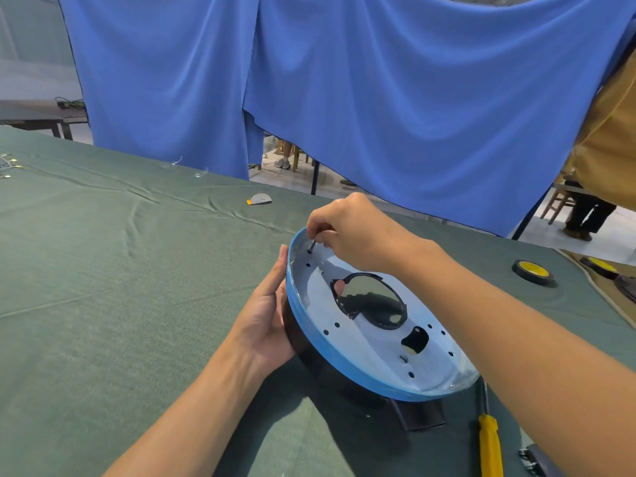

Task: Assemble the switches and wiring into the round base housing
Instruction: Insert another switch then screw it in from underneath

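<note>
Round base housing (344,369): tilted on table (103,270), open side up.
Left hand (266,318): grips housing rim, 9 o'clock.
Right hand (351,228): pinches small screw (311,246) at rim hole, 11 o'clock.
Screwdriver (488,442): 5 o'clock of housing.

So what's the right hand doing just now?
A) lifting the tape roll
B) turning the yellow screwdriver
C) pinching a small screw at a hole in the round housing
C: the right hand pinches a small dark screw at a hole near the round housing rim, while the yellow screwdriver lies on the green cloth.
</note>
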`<state>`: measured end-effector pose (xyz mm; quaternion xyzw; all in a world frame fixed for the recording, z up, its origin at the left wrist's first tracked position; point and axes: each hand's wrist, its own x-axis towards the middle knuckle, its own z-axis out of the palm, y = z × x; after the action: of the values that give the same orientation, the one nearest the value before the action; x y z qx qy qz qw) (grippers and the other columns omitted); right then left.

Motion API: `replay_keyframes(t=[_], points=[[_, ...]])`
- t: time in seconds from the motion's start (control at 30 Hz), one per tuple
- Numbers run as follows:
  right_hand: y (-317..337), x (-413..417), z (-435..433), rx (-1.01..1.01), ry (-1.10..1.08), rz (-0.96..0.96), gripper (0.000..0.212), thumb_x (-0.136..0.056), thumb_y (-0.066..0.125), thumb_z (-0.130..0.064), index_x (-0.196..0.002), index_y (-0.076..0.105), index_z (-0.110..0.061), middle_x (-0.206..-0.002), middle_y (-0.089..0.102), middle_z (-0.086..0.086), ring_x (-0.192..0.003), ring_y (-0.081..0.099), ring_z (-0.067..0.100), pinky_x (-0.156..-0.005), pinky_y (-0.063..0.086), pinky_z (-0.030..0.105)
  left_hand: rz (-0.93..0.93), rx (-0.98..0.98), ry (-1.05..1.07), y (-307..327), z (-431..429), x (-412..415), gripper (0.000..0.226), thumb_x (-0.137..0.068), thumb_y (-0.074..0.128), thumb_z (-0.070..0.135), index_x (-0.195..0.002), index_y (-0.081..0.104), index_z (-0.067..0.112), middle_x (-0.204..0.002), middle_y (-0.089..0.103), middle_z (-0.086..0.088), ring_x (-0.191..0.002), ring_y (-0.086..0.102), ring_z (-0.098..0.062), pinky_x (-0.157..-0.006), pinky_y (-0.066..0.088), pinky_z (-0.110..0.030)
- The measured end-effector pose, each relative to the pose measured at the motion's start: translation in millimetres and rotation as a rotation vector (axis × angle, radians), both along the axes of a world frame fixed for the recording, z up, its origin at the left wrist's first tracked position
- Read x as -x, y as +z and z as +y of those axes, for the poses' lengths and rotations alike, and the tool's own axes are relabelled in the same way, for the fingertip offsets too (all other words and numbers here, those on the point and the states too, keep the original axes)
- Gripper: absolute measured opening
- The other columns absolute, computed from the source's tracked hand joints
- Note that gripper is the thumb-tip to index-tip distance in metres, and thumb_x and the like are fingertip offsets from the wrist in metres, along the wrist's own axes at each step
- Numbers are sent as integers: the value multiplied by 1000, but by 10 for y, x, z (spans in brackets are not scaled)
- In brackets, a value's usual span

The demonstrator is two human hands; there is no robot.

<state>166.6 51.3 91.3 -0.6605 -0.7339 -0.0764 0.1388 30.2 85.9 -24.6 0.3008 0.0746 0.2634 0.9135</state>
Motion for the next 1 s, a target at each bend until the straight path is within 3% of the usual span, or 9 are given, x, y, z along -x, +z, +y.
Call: replay_keyframes(t=[0.17,0.43,0.57,0.67,0.83,0.93,1.0], points=[[-49,14,11,34,12,1,22,-93,56,0,-100,73,-11,-100,69,6,-94,61,21,-83,53,40,28,35,14,2,7,-11,53,-78,71,53,-109,75,10,-108,74,-9,-98,72,-24,-76,58,-36],[-93,38,198,151,-102,5,17,-87,59,-2,-92,71,-12,-96,63,9,-82,62,26,-73,57,41,79,85,17,-21,38,-4,54,-82,68,53,-108,75,6,-111,73,-12,-102,70,-28,-79,58,-39],[-109,93,274,205,-140,-40,9,-87,58,-2,-88,62,-10,-94,57,11,-78,60,28,-68,56,41,139,91,16,-22,36,14,56,-80,71,52,-107,74,3,-113,72,-14,-103,70,-30,-79,59,-41],[-123,100,297,221,-153,-73,19,-89,57,-8,-74,49,-16,-83,51,8,-73,57,27,-57,46,34,210,91,45,-19,55,30,60,-74,75,52,-108,73,3,-115,71,-14,-104,69,-29,-86,57,-40],[-207,67,306,188,-179,-31,21,-97,54,-24,-82,55,-9,-91,56,13,-80,57,32,-63,47,37,284,63,70,22,91,88,59,-79,72,53,-107,72,2,-109,71,-13,-99,67,-28,-88,55,-38],[-229,50,277,205,-143,12,25,-97,54,-25,-95,66,-4,-95,65,14,-91,57,30,-77,52,44,291,50,55,47,82,108,78,-77,73,59,-124,64,-2,-130,62,-17,-124,56,-34,-112,39,-45],[-247,40,256,197,-134,31,22,-97,55,-25,-94,63,-5,-95,66,12,-95,55,28,-80,51,43,291,27,52,59,80,106,83,-76,73,62,-130,61,1,-137,57,-18,-132,49,-35,-115,33,-50]])
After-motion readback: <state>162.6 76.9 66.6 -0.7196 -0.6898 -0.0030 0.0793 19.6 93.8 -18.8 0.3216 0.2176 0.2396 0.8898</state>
